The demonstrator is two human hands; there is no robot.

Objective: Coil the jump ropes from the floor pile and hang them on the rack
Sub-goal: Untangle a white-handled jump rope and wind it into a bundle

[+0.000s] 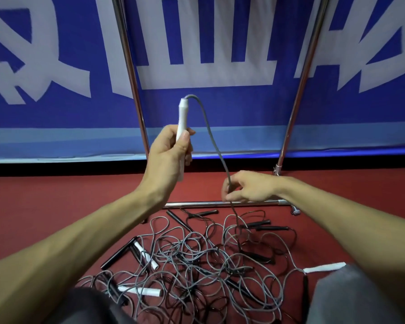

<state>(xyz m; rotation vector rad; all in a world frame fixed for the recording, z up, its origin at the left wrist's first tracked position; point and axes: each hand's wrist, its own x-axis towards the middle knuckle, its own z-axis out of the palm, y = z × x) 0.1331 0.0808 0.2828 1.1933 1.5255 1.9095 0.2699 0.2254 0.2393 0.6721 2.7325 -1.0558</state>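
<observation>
Two knees in grey trousers, one at the lower left and one at the lower right, frame the nearest edge of the view. Between and just beyond them the pile of jump ropes lies tangled on the red floor, grey and dark cords looping over one another. Three loose white handles show in it: one near the left knee, one further up on the left and one at the right edge of the pile. Several black handles lie among the cords, one long one at the left and others at the far side. No brand or label can be read on any handle. Above the pile both bare forearms reach forward. The right hand is lower, fingers curled, pinching the grey cord that runs down from it into the pile. The left hand is higher, its fingers and thumb wrapped round a white handle held upright, the cord leaving its top end and arching over to the right hand. Behind the hands stands the chrome rack, its bottom bar lying on the floor just past the pile, with a small caster at its right end and two uprights, left and right, rising out of view; no rope hangs on what shows of it. Farthest back is a blue banner printed with very large white characters, cut off at the top and sides, so they cannot be read whole.
</observation>
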